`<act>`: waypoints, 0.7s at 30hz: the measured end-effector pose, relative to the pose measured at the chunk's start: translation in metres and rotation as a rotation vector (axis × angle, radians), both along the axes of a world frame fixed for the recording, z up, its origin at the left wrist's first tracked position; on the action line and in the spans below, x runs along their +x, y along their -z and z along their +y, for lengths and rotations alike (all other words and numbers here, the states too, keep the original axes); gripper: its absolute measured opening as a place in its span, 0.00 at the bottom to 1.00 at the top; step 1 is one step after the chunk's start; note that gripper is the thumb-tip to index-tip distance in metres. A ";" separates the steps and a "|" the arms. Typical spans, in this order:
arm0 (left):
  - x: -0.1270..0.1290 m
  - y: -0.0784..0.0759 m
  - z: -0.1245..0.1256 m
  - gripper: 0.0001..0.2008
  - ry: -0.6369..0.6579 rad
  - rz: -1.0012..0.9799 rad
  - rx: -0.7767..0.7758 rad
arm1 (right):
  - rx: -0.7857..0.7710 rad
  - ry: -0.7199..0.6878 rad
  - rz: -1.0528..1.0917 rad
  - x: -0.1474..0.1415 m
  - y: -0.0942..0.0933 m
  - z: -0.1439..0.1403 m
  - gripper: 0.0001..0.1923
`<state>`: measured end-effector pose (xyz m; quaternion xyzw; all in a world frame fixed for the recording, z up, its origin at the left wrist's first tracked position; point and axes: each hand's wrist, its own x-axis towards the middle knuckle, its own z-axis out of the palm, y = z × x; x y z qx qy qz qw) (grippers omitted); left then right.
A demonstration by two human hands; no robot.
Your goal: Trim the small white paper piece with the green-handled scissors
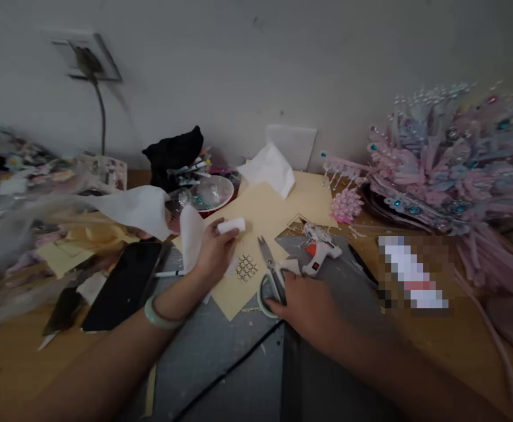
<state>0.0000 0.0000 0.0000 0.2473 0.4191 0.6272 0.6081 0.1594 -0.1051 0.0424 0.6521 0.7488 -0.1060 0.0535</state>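
A small white roll (pixel 231 225), short and cylinder-shaped, is sitting at the fingertips of the left hand (pixel 215 251), held just above a cream sheet of paper (pixel 265 217) that is lying across the desk (pixel 441 346). A strip of white fabric (pixel 191 234) is hanging down beside the same hand, and a larger white piece (pixel 137 210) is spreading out to its left. The left hand is pinching the roll between thumb and fingers, with the wrist bent upward and the forearm stretching in from the lower left; a pale green bangle (pixel 158 315) is circling that wrist. Just below the roll, a small gold mesh piece (pixel 246 268) is resting on the cream paper. The right hand (pixel 307 308) is reaching in from the lower right with its back turned up, and its fingers are curling over the pale green handles of a pair of scissors (pixel 270 275). The scissors are lying on the paper's lower edge with their blades closed and pointing away from the person. Whether the fingers are actually gripping the handles or only resting on them cannot be told. A white glue gun (pixel 322 255) is lying just beside the right hand on a grey cutting mat (pixel 239 351), and a black phone (pixel 125 284) is lying flat to the left of the left forearm.
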 end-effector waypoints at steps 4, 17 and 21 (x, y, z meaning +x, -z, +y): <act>0.000 -0.003 -0.002 0.28 0.020 0.005 -0.003 | -0.027 0.028 0.053 0.002 0.003 0.005 0.18; -0.001 0.006 0.001 0.10 0.091 0.059 -0.030 | -0.642 0.412 1.554 0.029 0.018 0.027 0.17; -0.002 0.005 0.002 0.09 0.095 0.043 -0.025 | -0.855 0.442 1.733 0.028 0.024 0.022 0.15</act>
